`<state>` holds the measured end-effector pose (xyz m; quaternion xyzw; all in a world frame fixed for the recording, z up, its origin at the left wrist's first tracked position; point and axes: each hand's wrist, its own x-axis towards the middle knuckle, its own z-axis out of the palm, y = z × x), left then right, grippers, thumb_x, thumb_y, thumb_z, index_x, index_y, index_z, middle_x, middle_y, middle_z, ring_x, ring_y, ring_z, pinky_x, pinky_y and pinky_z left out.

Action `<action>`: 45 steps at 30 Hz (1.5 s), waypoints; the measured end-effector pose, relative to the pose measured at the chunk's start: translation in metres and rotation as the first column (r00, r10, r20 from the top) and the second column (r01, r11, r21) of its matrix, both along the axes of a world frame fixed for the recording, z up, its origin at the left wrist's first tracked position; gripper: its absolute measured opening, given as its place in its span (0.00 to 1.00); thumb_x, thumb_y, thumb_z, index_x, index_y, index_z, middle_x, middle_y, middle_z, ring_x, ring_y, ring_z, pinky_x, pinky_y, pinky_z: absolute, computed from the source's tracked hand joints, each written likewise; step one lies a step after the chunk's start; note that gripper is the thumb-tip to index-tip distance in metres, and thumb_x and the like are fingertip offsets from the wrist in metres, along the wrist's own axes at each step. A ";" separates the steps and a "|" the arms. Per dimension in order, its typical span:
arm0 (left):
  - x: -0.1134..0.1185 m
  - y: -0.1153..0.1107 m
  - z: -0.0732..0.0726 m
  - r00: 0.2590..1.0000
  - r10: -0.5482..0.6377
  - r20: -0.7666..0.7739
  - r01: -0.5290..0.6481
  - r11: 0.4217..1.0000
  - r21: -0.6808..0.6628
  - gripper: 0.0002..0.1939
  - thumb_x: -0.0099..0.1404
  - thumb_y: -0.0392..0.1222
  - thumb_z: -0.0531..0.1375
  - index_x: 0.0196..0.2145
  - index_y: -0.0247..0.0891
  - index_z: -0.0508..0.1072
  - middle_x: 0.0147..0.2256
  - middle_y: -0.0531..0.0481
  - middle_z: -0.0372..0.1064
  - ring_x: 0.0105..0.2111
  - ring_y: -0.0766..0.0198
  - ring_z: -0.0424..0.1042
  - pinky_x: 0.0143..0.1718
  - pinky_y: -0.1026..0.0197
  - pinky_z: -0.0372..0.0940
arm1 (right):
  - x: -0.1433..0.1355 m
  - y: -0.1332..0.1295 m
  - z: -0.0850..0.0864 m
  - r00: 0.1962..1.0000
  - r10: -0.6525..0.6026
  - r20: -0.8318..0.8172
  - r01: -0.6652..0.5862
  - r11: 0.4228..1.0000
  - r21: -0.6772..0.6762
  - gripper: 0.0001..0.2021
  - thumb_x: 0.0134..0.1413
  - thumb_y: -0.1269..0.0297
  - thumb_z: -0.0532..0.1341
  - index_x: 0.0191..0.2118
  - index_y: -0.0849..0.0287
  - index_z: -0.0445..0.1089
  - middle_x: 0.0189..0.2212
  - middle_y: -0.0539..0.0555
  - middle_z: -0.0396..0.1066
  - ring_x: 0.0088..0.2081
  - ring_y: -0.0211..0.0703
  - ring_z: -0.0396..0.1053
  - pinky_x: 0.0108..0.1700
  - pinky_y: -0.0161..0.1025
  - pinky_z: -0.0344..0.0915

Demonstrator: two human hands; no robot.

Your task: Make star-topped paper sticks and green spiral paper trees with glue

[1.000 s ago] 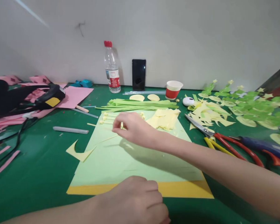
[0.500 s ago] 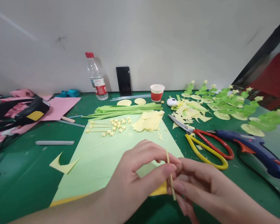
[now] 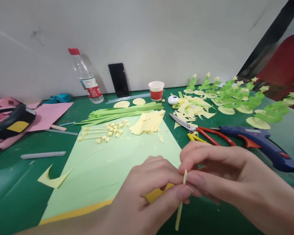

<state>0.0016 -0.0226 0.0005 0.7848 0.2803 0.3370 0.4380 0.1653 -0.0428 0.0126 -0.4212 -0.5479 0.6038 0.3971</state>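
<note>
pale yellow paper, cut as a thin strip (image 3: 182, 195), is pinched between both hands low in the view, just above the near edge of the light green sheet (image 3: 117, 163). the left hand (image 3: 147, 192) is closed on it with thumb and forefinger, and the right hand (image 3: 225, 176) grips it from the other side, so the strip is kept upright and taut for fine finger work. small yellow paper stars (image 3: 112, 130) are gathered at the far end of the sheet, beside a stack of yellow strips (image 3: 147, 122) and long green strips (image 3: 122, 112). scissors (image 3: 198, 132) and a blue glue gun (image 3: 259, 142) are laid on the green tabletop (image 3: 14, 192) to the right, within reach.
</note>
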 end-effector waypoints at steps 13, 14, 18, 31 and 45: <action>-0.001 -0.001 -0.003 0.999 -0.037 0.006 0.037 0.991 -0.126 0.12 0.63 0.33 0.55 0.21 0.35 0.68 0.22 0.57 0.65 0.23 0.74 0.64 0.26 0.76 0.59 | -0.008 -0.003 -0.001 0.956 -0.052 -0.290 -0.024 0.967 -0.253 0.08 0.48 0.77 0.60 0.23 0.58 0.70 0.19 0.43 0.62 0.22 0.24 0.60 0.28 0.19 0.61; -0.002 -0.001 -0.004 0.999 -0.040 -0.002 0.040 0.991 -0.129 0.13 0.63 0.33 0.55 0.21 0.35 0.68 0.22 0.57 0.64 0.24 0.74 0.64 0.26 0.76 0.59 | -0.008 -0.003 -0.001 0.956 -0.046 -0.290 -0.033 0.964 -0.263 0.09 0.47 0.79 0.59 0.23 0.59 0.69 0.18 0.43 0.61 0.21 0.24 0.60 0.28 0.20 0.62; -0.003 0.000 -0.006 0.999 -0.040 -0.025 0.036 0.988 -0.147 0.13 0.64 0.34 0.54 0.21 0.36 0.67 0.21 0.58 0.62 0.21 0.76 0.61 0.24 0.75 0.57 | -0.007 -0.003 -0.007 0.957 -0.024 -0.289 -0.053 0.965 -0.257 0.09 0.45 0.79 0.60 0.21 0.60 0.68 0.16 0.43 0.60 0.19 0.24 0.57 0.22 0.17 0.58; -0.003 0.001 -0.001 0.996 -0.089 -0.028 0.073 0.930 -0.361 0.14 0.63 0.36 0.54 0.20 0.37 0.66 0.20 0.60 0.60 0.18 0.76 0.59 0.29 0.72 0.59 | -0.010 -0.007 -0.017 0.935 -0.086 -0.345 -0.051 0.927 -0.371 0.04 0.45 0.69 0.64 0.24 0.59 0.69 0.19 0.46 0.63 0.20 0.27 0.59 0.18 0.19 0.61; -0.006 0.000 0.002 0.991 -0.129 -0.021 0.084 0.755 -0.651 0.14 0.63 0.42 0.51 0.22 0.37 0.65 0.16 0.60 0.48 0.16 0.73 0.48 0.15 0.69 0.44 | 0.011 0.014 0.007 0.881 -0.025 0.473 -0.040 0.991 0.127 0.06 0.44 0.65 0.59 0.22 0.56 0.70 0.23 0.48 0.68 0.20 0.32 0.59 0.17 0.27 0.55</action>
